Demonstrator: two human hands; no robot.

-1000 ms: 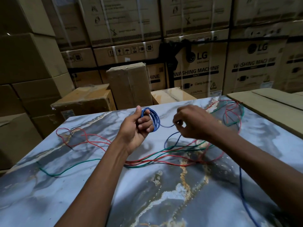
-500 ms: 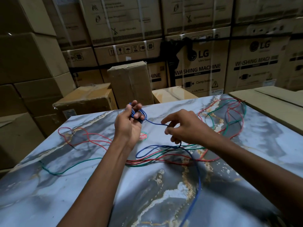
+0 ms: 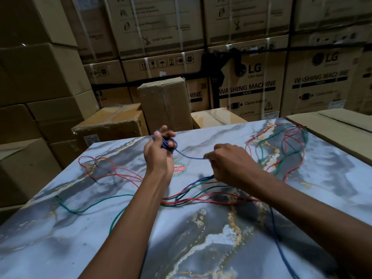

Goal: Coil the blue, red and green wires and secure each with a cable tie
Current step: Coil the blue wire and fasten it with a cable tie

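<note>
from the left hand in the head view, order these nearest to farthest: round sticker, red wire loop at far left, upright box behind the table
1. Sticker: on the table just right of the left hand's wrist.
2. Upright box: behind the table, beyond the hand.
3. Red wire loop: out at the table's left edge. Box and loop are close to call.

Your left hand (image 3: 159, 153) is raised at the end of a nearly straight forearm, its back toward you, fingers (image 3: 168, 134) curled tight round a small bundle of blue wire (image 3: 189, 157). Your right hand (image 3: 231, 165) sits lower and to the right, knuckles up, pinching the same wire between thumb and fingertips. Both forearms reach in from the bottom edge, bare to the wrist.
</note>
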